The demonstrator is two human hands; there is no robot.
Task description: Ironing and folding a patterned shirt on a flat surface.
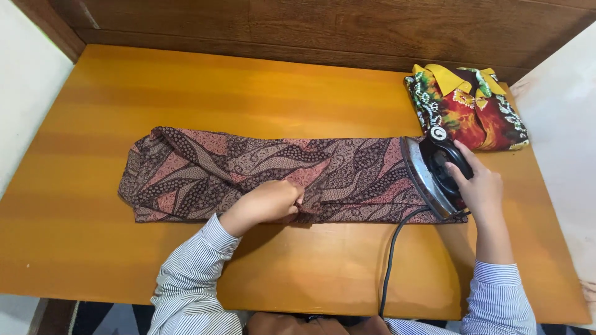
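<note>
Ironing folded batik cloth (248, 170), brown-pink, stretched lengthwise across orange wooden table (93, 248). My left hand (268, 203) curled at near edge mid-cloth, fingers pinching fold. My right hand (477, 186) wrapped around black iron (434, 174), tipped on edge at cloth's right end. Folded patterned shirt (467, 107) behind. Judged next: lay soleplate flat, keep cord (391, 254) clear.

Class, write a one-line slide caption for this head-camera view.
Left hand presses a folded brown patterned cloth on an orange table while the right hand grips a tilted iron.
</note>
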